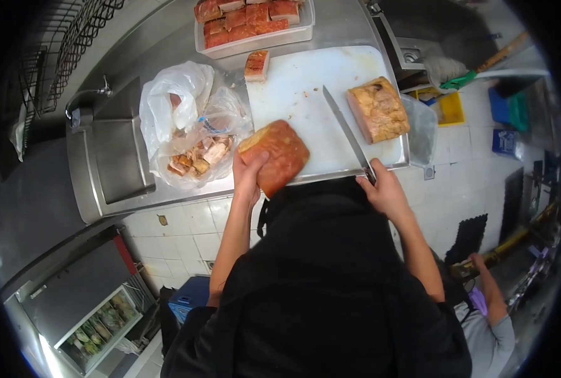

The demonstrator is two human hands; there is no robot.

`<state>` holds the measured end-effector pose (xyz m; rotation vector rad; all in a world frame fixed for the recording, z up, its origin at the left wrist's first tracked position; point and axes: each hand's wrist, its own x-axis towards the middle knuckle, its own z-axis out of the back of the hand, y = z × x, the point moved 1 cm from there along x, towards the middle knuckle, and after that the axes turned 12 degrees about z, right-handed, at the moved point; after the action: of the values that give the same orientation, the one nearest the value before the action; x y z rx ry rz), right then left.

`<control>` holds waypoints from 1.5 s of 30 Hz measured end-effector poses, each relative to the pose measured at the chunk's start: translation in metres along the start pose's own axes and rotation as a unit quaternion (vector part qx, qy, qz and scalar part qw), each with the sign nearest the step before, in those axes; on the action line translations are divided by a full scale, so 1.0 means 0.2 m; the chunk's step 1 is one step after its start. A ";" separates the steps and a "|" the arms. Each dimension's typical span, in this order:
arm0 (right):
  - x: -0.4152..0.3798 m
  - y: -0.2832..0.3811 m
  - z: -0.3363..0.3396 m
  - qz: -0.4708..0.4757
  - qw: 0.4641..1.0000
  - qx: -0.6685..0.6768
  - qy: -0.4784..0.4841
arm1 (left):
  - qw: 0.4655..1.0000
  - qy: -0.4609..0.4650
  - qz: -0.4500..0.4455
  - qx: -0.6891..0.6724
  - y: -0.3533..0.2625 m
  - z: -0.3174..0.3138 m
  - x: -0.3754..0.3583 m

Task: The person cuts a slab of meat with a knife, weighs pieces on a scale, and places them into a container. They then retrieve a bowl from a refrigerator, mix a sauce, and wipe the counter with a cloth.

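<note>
My left hand [250,177] grips a reddish-brown slab of roast pork [279,154] at the cutting board's near left edge, thumb on its upper face. In my right hand [383,192] is a long kitchen knife [345,126], held by its dark handle, its blade lying over the white cutting board [299,82] and pointing away from me. A second slab of pork [379,110], golden-brown on top, rests on the board to the right of the blade. One small cut piece [256,66] sits at the board's far left corner.
A plastic tub [255,41] of pork pieces stands beyond the board. Left of it lie plastic bags [176,113], one holding meat scraps [198,157]. A steel sink [126,157] is further left. At lower right, another person [488,315] stands nearby.
</note>
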<state>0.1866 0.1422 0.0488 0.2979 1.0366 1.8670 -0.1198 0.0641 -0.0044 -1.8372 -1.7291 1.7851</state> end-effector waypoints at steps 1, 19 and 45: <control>0.00 -0.03 -0.02 0.002 1.000 -0.008 0.007 | 1.000 0.004 0.001 0.010 0.00 -0.04 0.03; -0.03 -0.14 -0.19 -0.064 0.998 0.021 0.008 | 0.516 -0.012 -0.166 0.840 -0.20 -0.46 0.16; 0.01 0.35 -0.16 0.020 0.996 -0.001 0.082 | 0.644 -0.098 -0.372 0.661 -0.07 -0.29 0.23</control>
<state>0.1238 0.1125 0.0819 0.1668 1.1455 1.9550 -0.1011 0.1376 -0.0054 -0.2369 -0.4746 1.8559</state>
